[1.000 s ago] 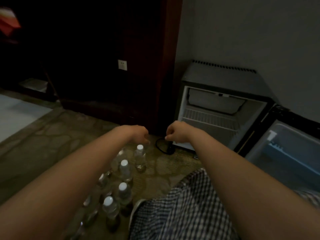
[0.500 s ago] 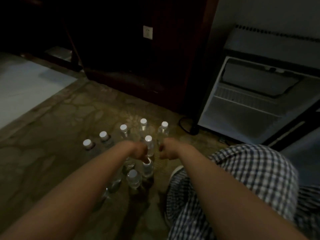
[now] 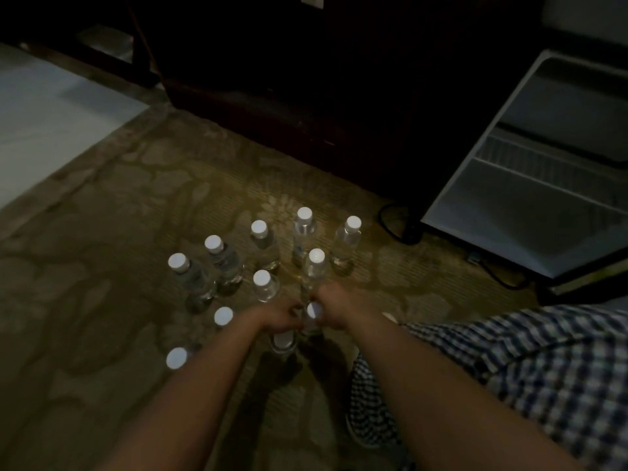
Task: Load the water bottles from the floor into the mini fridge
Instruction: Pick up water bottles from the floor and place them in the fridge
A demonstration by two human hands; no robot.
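Note:
Several clear water bottles with white caps stand upright in a cluster on the patterned carpet, such as one at the back [image 3: 303, 226] and one on the left [image 3: 179, 266]. My left hand [image 3: 277, 316] and my right hand [image 3: 336, 305] meet at the near side of the cluster. My right hand's fingers curl around the neck of a water bottle [image 3: 314, 311]. My left hand touches the same spot with curled fingers; its grip is hidden. Another bottle [image 3: 283, 340] stands just under my left wrist. The mini fridge [image 3: 474, 158] stands open at the right, its shelves bare.
A dark wooden cabinet [image 3: 306, 96] rises behind the bottles. A black power cord [image 3: 394, 222] lies by the fridge's left corner. My knee in checked fabric [image 3: 509, 375] fills the lower right. A pale floor area [image 3: 51, 117] lies at far left.
My view has tilted down from the fridge to the bottles. Both hands have dropped and come together onto the near bottles.

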